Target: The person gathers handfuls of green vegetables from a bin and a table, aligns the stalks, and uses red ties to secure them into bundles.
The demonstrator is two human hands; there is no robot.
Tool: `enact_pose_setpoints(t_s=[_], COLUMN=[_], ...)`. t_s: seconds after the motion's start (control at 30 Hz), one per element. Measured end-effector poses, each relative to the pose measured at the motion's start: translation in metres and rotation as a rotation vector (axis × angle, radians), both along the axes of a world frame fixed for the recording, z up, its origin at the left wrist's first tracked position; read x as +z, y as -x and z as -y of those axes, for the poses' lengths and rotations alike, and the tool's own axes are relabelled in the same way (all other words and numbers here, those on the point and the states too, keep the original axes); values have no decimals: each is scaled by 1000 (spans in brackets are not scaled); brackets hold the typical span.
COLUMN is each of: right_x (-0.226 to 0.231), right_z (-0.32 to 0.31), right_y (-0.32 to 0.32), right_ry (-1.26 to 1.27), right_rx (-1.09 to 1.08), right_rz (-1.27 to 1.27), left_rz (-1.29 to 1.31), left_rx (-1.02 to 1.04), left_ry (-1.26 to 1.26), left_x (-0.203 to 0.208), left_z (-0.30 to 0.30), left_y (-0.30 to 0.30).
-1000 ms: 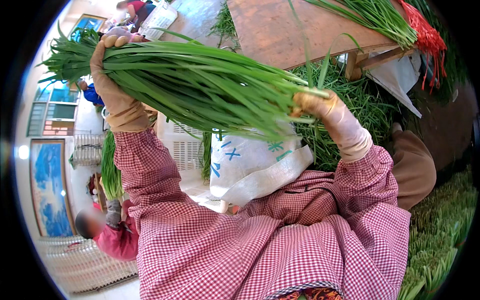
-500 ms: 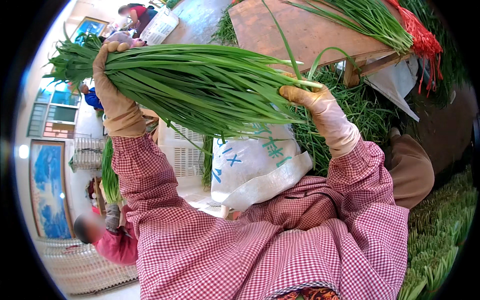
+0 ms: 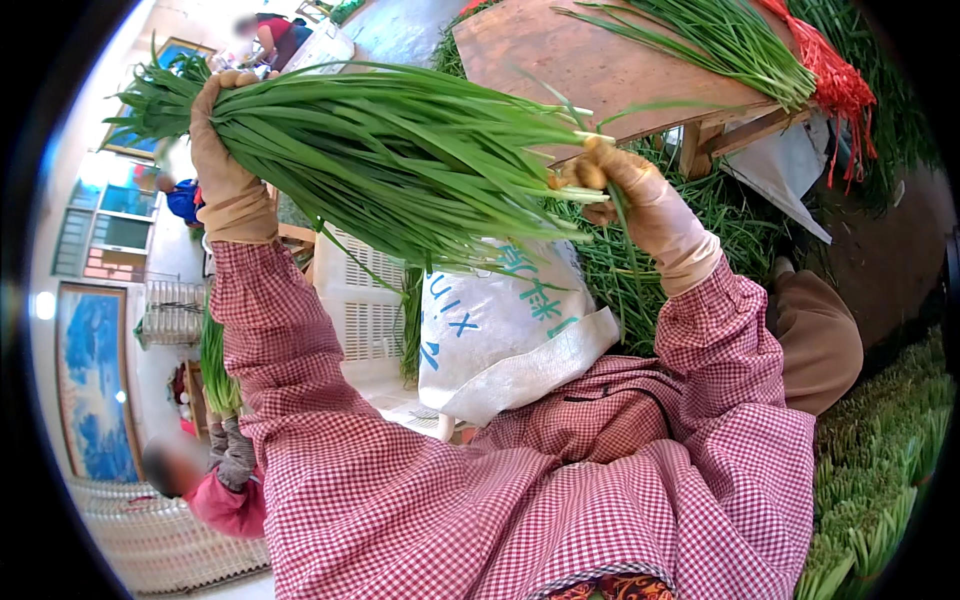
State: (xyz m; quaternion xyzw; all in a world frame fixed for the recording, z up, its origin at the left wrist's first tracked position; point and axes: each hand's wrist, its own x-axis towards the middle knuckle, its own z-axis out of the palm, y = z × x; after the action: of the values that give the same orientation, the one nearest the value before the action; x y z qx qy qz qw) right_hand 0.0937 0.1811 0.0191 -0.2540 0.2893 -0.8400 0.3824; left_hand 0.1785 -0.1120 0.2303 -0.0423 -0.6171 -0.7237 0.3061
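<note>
In the head view, a big bunch of green leaves (image 3: 380, 150) is up in the air, held between two hands in pale gloves. The left hand (image 3: 218, 125) is wrapped tight around the bunch near its leafy end. The leaf tips poke out past the fist on the far side, and most of the bunch stretches from the fist over to the right. It leans a little, so the pale stem ends sit lower than the tips.

The right hand (image 3: 625, 190) is at those stem ends. Its fingers are bent in together on a thin leaf (image 3: 620, 212), which hangs down below them. The fingers cover that spot, so I can't tell if they pinch some stems too.

Under the bunch is a white bag (image 3: 500, 335) in front of the person's checked top (image 3: 420, 500). A heap of loose leaves (image 3: 700, 235) lies below the right hand. Farther off, a wooden table (image 3: 560, 50) has a smaller bunch (image 3: 715, 45) on it, with red strings (image 3: 840, 85) hanging just beside.
</note>
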Motion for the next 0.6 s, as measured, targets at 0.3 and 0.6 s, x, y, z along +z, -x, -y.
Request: enact_pose_setpoints(t_s=[0.3, 0.6], right_x=[-119, 46], right_z=[-76, 11], right_y=[6, -10], right_ry=[-453, -586], right_rx=[-319, -151], right_rz=[372, -232], left_rz=[31, -93], left_rx=[-217, -317], left_ry=[175, 256], left_x=[20, 16], left_z=[82, 42], left_y=[8, 23])
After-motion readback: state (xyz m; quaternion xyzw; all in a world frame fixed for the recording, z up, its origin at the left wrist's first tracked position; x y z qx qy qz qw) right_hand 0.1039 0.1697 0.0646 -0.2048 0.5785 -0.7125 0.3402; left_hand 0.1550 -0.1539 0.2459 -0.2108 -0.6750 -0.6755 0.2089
